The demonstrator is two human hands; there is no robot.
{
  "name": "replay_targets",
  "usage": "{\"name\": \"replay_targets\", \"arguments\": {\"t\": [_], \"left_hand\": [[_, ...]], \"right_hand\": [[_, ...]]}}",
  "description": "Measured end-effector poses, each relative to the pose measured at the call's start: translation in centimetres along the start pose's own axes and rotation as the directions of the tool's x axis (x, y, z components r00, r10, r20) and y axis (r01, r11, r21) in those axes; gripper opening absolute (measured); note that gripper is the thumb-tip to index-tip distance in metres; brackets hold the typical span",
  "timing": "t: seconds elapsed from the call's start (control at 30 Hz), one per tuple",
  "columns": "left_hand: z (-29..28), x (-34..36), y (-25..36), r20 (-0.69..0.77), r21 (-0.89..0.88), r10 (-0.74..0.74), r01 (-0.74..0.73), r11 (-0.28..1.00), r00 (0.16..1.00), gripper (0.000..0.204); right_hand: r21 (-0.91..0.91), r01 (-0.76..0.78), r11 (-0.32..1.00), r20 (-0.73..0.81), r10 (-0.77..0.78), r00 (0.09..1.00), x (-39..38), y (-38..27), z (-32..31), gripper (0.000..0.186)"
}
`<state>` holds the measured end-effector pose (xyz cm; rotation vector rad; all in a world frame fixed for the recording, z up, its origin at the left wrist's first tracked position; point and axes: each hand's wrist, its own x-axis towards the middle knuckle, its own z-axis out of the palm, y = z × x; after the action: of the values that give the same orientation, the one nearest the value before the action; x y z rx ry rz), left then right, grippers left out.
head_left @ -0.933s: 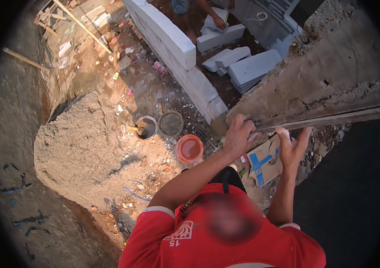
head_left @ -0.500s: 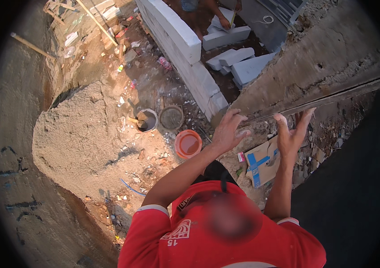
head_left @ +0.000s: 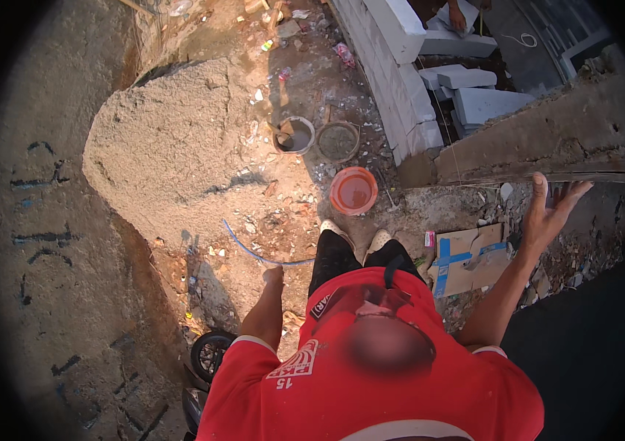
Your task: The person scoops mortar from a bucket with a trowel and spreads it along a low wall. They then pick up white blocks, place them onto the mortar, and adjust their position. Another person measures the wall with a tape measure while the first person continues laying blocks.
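Note:
My right hand (head_left: 552, 207) is raised with thumb and fingers apart, its fingertips at the lower edge of a rough concrete wall (head_left: 548, 147). Nothing shows in its palm. My left hand (head_left: 273, 276) hangs low at my side, beyond the end of a thin blue hose (head_left: 254, 254); its fingers are mostly hidden. In front of my feet stands an orange bucket (head_left: 340, 197) of reddish liquid. Just past it are a pail (head_left: 311, 134) with a wooden-handled tool in grey mix and a round sieve-like pan (head_left: 356, 141).
A large sand heap (head_left: 173, 147) lies to the left. Pale blocks form a low wall (head_left: 393, 88), with loose blocks (head_left: 489, 106) behind it and a co-worker's hand (head_left: 457, 18) on one. Flattened cardboard (head_left: 467, 275) with blue tape lies right. A motorbike wheel (head_left: 212, 354) is lower left.
My left hand has left the wall edge and dropped to my side. My right hand stays at the edge, further right in view. The view has shifted, showing my feet and the wheel.

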<state>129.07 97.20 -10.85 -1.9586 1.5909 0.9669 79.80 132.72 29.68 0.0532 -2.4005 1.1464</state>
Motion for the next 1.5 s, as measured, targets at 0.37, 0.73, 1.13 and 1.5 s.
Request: {"name": "replay_targets", "arguments": {"t": [0.37,0.73,1.13,1.5], "left_hand": [[-10.1,5.0,-4.2,0.167,-0.610,-0.150,0.222,0.761,0.974,0.043],[-24.1,20.1,9.0,0.008,-0.708,0.080,-0.051,0.704,0.997,0.029],[-35.7,33.2,30.4,0.187,-0.583,0.117,0.014,0.812,0.975,0.016],[-36.4,43.2,56.3,0.379,-0.491,0.313,-0.097,0.866,0.871,0.003]], "right_hand": [[0.050,0.168,0.984,-0.178,-0.157,0.971,-0.3,0.1,2.5,0.086],[0.342,0.022,0.940,-0.470,0.150,0.870,0.0,5.4,4.7,0.070],[0.196,-0.048,0.980,-0.676,0.170,0.717,-2.4,1.5,5.6,0.076],[0.288,-0.570,0.770,-0.740,0.556,0.377,-23.3,1.2,24.8,0.074]]}}
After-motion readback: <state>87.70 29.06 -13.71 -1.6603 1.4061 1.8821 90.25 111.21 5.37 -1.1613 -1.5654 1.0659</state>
